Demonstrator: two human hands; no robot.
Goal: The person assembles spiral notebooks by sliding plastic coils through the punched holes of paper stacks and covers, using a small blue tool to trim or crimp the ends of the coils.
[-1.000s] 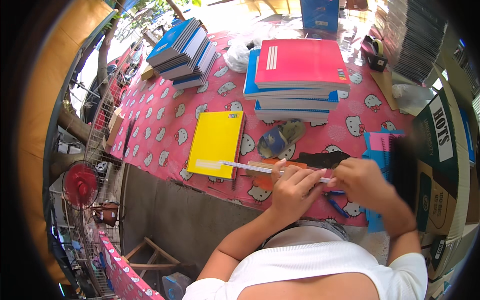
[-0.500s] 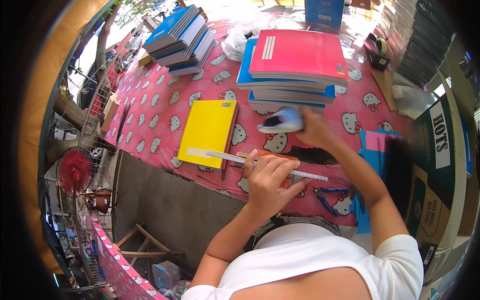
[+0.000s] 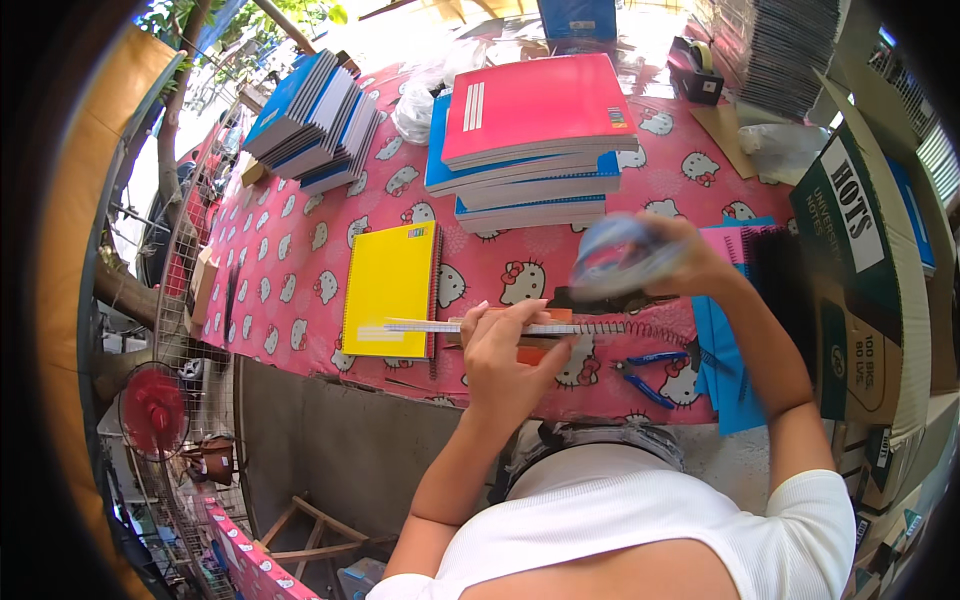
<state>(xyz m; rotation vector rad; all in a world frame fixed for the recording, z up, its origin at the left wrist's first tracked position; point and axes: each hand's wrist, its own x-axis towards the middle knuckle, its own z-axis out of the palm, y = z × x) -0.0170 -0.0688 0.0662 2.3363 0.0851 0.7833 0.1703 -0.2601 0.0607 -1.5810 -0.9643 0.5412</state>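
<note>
My left hand is closed around a notebook held on edge, its thin white side facing up. From the notebook's right end a dark wire coil sticks out. In my right hand is a blue-and-white object, smeared by motion, just above the coil; its kind cannot be made out. Partly hidden behind my left hand is an orange piece on the table. A yellow spiral notebook lies to the left. Blue-handled cutters rest to the right of my left hand.
Pink-and-blue notebooks are stacked at the far middle, more blue ones at far left. A tape dispenser stands at the far right. Blue sheets and dark cartons are at right. Patterned cloth covers the table.
My right hand has moved right with the blue-and-white object, from behind the notebook to above the coil. The notebook is now more level. The whole view has shifted.
</note>
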